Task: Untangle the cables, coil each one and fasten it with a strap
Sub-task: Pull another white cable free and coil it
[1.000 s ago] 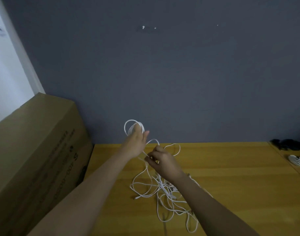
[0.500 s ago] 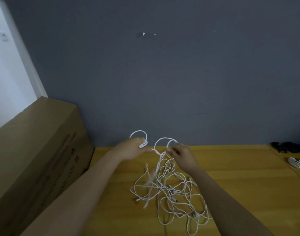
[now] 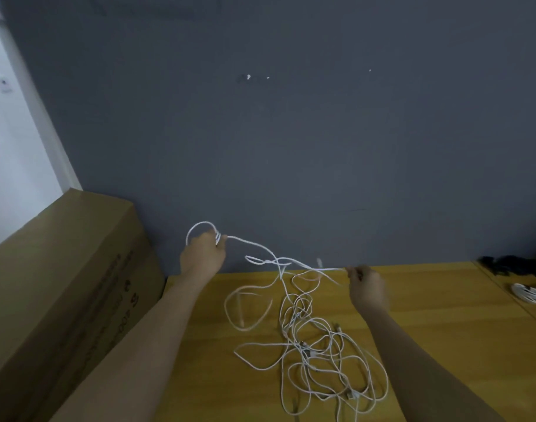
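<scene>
A tangle of thin white cables [image 3: 312, 351] lies on the wooden table [image 3: 443, 330]. My left hand [image 3: 203, 254] is raised near the wall and grips a small coil of white cable [image 3: 199, 228] looped over its fingers. From that coil one strand [image 3: 260, 248] runs right and down to my right hand [image 3: 365, 284], which pinches it just above the table. A loose knot [image 3: 268, 261] hangs in the strand between the hands. The rest of this cable drops into the tangle.
A large cardboard box [image 3: 62, 284] stands at the left against the table. A grey wall rises right behind the table. At the far right lie a coiled white cable [image 3: 531, 292] and a pile of black straps [image 3: 516, 264].
The hands have drawn apart. My right hand moved right along the strand, pulling it out of the tangle. My left hand rose slightly with its coil.
</scene>
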Action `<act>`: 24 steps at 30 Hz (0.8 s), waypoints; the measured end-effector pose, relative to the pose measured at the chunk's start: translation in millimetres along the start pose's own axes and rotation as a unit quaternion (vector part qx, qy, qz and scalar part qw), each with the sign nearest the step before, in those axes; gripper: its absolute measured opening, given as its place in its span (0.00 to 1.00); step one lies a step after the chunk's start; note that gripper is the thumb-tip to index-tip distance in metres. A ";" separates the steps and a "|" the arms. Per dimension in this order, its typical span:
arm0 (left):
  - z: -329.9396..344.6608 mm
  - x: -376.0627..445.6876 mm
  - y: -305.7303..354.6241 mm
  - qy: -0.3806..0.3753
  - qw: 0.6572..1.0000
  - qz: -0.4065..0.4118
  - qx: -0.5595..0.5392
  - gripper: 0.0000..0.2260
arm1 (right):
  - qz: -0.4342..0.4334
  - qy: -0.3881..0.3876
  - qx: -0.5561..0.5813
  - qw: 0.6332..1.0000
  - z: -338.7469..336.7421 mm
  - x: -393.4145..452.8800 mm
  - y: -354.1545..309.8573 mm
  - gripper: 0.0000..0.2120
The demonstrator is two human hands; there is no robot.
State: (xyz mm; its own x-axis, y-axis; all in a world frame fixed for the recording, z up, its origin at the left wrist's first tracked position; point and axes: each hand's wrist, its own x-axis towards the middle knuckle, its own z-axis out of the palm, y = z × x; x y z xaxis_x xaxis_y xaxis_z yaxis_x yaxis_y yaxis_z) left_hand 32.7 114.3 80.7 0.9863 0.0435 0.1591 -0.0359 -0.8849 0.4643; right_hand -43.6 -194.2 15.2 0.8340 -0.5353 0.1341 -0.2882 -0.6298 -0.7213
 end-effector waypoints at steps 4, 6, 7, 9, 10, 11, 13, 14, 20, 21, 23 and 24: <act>-1.9 -3.2 25.5 -0.022 0.993 0.101 -0.061 0.15 | -0.065 -0.069 0.109 0.989 6.0 1.0 -37.6 0.16; -4.8 -3.3 32.9 -0.034 0.987 0.137 -0.074 0.15 | -0.093 -0.053 0.132 0.985 3.6 -1.3 -52.6 0.19; -5.8 -3.9 36.0 -0.036 0.985 0.151 -0.076 0.15 | -0.123 -0.025 0.122 0.985 1.2 -4.0 -59.8 0.20; -7.5 -6.3 42.2 -0.033 0.981 0.171 -0.085 0.16 | -0.195 -0.003 0.086 0.977 0.9 -11.3 -73.3 0.22; -8.4 -7.4 45.3 -0.030 0.979 0.179 -0.093 0.16 | -0.212 -0.037 0.086 0.973 3.2 -15.7 -79.0 0.24; -9.5 -8.6 48.5 -0.028 0.977 0.185 -0.101 0.15 | -0.209 -0.100 0.099 0.968 6.6 -20.9 -84.8 0.27; -11.7 -10.3 53.5 -0.028 0.973 0.192 -0.128 0.15 | -0.197 -0.198 0.075 0.957 18.0 -30.1 -87.3 0.30; -13.0 -10.8 55.0 -0.030 0.970 0.193 -0.145 0.15 | -0.203 -0.200 0.043 0.958 24.9 -33.3 -85.2 0.29; -22.4 -18.0 63.3 -0.037 0.956 0.201 -0.208 0.11 | -0.201 -0.111 0.082 0.970 49.2 -41.9 -84.7 0.16; -24.9 -17.9 63.5 -0.025 0.955 0.198 -0.218 0.11 | -0.199 -0.107 0.100 0.969 50.1 -42.8 -84.7 0.13; -29.0 -15.4 58.5 0.004 0.960 0.175 -0.219 0.11 | -0.185 -0.074 0.147 0.969 48.6 -42.2 -80.6 0.09; -30.3 -13.9 54.0 0.015 0.964 0.158 -0.214 0.12 | -0.179 -0.057 0.170 0.967 45.7 -40.4 -78.1 0.07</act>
State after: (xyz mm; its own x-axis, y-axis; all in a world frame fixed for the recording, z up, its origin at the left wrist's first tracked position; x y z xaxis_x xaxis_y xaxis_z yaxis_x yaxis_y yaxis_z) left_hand 12.2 79.9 129.9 0.9106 -0.1767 0.3737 -0.4026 -0.5837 0.7051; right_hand -33.3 -97.6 35.0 0.9039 -0.2398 0.3543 0.1833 -0.5313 -0.8271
